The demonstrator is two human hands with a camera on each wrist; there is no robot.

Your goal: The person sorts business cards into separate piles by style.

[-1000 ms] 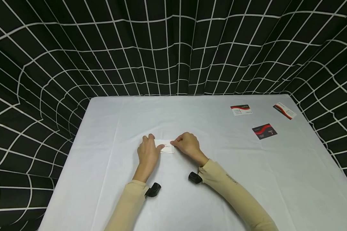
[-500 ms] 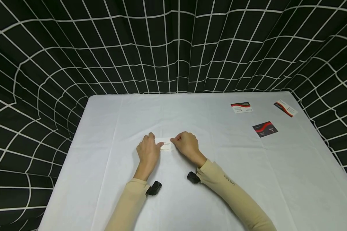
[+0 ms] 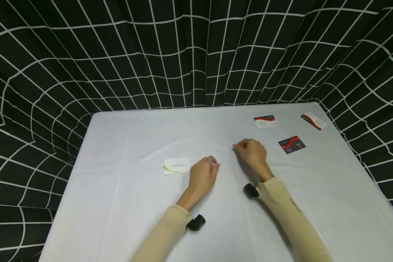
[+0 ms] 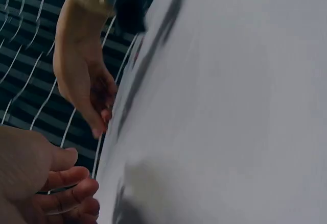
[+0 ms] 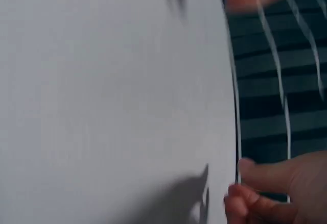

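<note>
A white business card (image 3: 177, 166) with a green curve and small print, perhaps more than one stacked, lies flat on the table in the head view. My left hand (image 3: 202, 174) is just to its right, with fingers loosely bent around nothing visible. Farther right and a little farther back is my right hand (image 3: 251, 154), its fingers curled and its thumb near the index finger. In the left wrist view, the right hand (image 4: 84, 76) hangs over the cloth with no object showing. The right wrist view shows the right thumb (image 5: 265, 175) close to the curled fingers.
Toward the back right lie a white card with a red and black band (image 3: 266, 121), a dark card with a red wave (image 3: 292, 145) and a tilted white card (image 3: 313, 120). A white cloth covers the table (image 3: 134, 225). Behind it hangs a black curtain (image 3: 196, 54) with white grid lines.
Both hands have left the white card and moved right, the right hand also slightly farther back. The card stays on the table, now uncovered. The head view has shifted a little.
</note>
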